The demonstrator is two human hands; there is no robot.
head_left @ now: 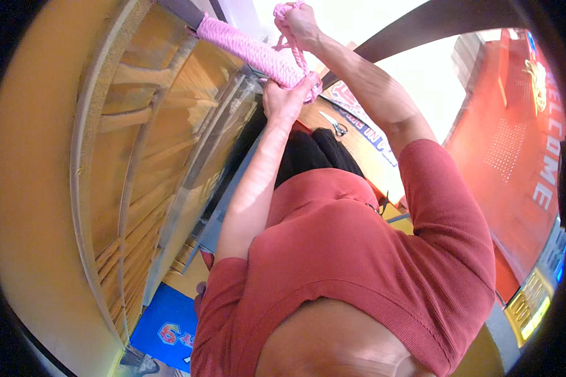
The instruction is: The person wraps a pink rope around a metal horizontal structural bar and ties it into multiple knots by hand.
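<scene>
Pink rope (248, 51) is wound in tight, side-by-side turns around a dark bar (183, 11) at the top of the view. My left hand (283, 100) is closed at the near end of the winding, thumb and fingers pressed on the last turns. Higher and to the right, my right hand (303, 26) is closed on a bunched length of the same pink rope. A loose strand hangs between the bunch and the wound part, near my left hand.
Scissors (339, 129) lie on a wooden surface (358, 157) beside a lettered strip. A slatted metal-framed rack (129, 163) stands along the left. A wide dark curved band (421, 34) crosses the upper right. A red lettered panel (503, 144) is right; a blue mat (160, 320) lies lower left.
</scene>
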